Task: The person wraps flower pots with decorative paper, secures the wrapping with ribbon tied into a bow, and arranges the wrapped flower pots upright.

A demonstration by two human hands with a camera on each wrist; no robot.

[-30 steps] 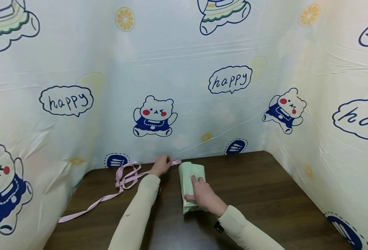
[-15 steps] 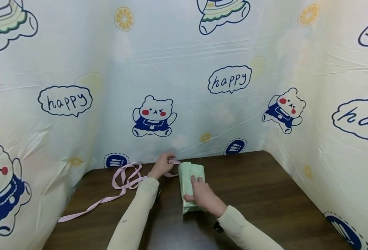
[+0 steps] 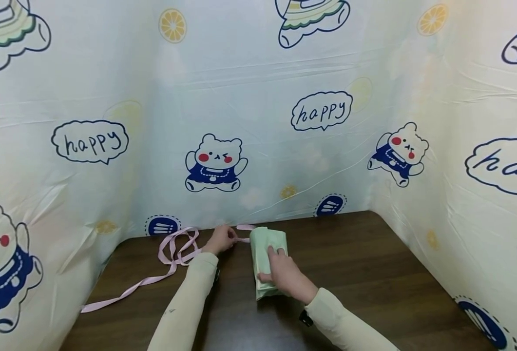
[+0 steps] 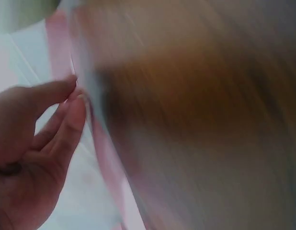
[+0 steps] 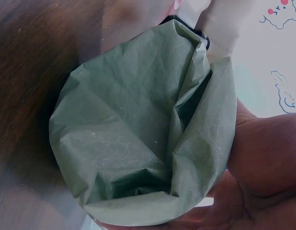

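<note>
A pink ribbon [image 3: 153, 279] lies in loose loops on the left of the table, one tail running toward the front left. My left hand [image 3: 220, 239] pinches the ribbon [image 4: 107, 163] between thumb and fingertips near the table's back edge. Just right of it, a pale green wrapped package [image 3: 261, 251] rests on the table, with a short piece of ribbon showing behind its far end. My right hand [image 3: 288, 274] grips the package from the right. In the right wrist view the end of the package [image 5: 124, 105] shows folded, creased green wrapping, with my thumb and fingers around its side.
The dark wooden table [image 3: 354, 273] reaches back to a white printed curtain [image 3: 258, 122] that hangs behind it and at both sides. A small black wrist device [image 3: 305, 318] sits at my right cuff.
My left hand rose slightly with the ribbon, then came down and a little to the left. The ribbon beside the package shifted with it. My right hand and the package stayed in place.
</note>
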